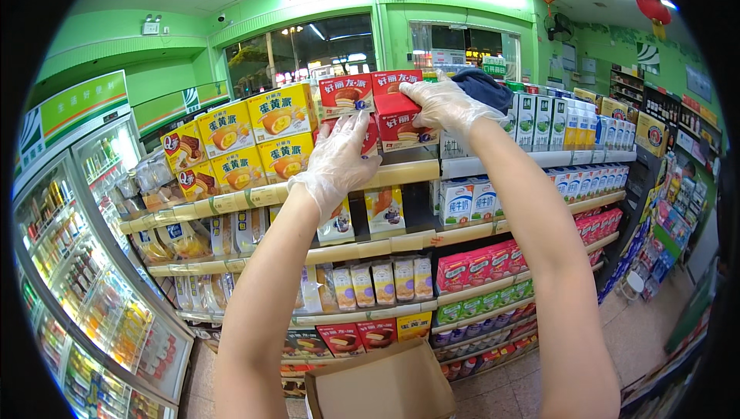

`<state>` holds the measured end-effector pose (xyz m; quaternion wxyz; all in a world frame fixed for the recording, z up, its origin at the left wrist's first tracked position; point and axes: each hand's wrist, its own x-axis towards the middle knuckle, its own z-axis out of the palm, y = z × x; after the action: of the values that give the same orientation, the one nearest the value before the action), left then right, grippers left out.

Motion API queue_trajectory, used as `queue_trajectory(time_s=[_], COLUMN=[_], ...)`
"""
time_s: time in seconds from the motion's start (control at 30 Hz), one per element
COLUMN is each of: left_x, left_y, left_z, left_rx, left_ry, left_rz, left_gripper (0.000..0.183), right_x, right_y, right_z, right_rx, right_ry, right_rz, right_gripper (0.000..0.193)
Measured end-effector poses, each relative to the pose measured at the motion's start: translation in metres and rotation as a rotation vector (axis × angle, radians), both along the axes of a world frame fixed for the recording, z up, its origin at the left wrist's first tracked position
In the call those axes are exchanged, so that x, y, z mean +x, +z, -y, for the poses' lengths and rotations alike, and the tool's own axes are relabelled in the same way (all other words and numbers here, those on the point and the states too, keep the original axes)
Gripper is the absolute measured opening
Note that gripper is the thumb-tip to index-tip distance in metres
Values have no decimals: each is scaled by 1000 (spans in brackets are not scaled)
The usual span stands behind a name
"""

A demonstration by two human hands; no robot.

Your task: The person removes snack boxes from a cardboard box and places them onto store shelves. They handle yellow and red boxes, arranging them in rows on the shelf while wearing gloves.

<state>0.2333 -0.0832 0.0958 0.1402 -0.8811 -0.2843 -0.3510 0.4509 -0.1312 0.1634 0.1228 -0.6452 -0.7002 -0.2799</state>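
Brown cardboard box [381, 388] lowest. Red snack box [401, 122] clamped by right hand [447, 103], steadied by flat left hand [339, 161]; best slid straight onto shelf [401, 172].

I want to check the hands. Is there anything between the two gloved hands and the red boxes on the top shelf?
Nothing visible. The right hand lies directly on a red box, and the left hand touches the red boxes from the front. Yellow boxes stand beside them to the left, not in the way.

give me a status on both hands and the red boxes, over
Left hand gloved, flat against lower red snack box. Right hand gloved, gripping top red snack box. Yellow cake boxes close alongside.
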Motion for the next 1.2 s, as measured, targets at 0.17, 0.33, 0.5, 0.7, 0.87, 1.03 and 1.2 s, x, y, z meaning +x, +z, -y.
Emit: queue_trajectory(time_s=[0.17, 0.33, 0.5, 0.7, 0.87, 1.03, 1.2], left_x=[-4, -6, -6, -3, 2, 1, 7], left_y=[-5, -5, -6, -14, -18, -29, -35], left_z=[3, 4, 4, -2, -1, -7, -9], left_rx=[11, 9, 11, 86, 143, 184, 225], left_ry=[15, 13, 32, 73, 114, 58, 16], left_rz=[34, 22, -7, -38, -69, 20, 94], left_gripper=[65, 64, 66, 71, 74, 75, 75], right_x=[-11, -4, -6, -26, -33, -40, -41], right_y=[-3, -1, 2, -2, 2, 32, 48], right_z=[-5, -7, -14, -20, -8, -4, -38], right_rx=[-69, -183, -258, -255, -278, -219, 62], right_ry=[-9, -23, -61, -164, -139, 18, 152], right_rz=[81, 21, 0, 139, 135, -451, -436], right_gripper=[64, 49, 36, 27, 34, 64, 52])
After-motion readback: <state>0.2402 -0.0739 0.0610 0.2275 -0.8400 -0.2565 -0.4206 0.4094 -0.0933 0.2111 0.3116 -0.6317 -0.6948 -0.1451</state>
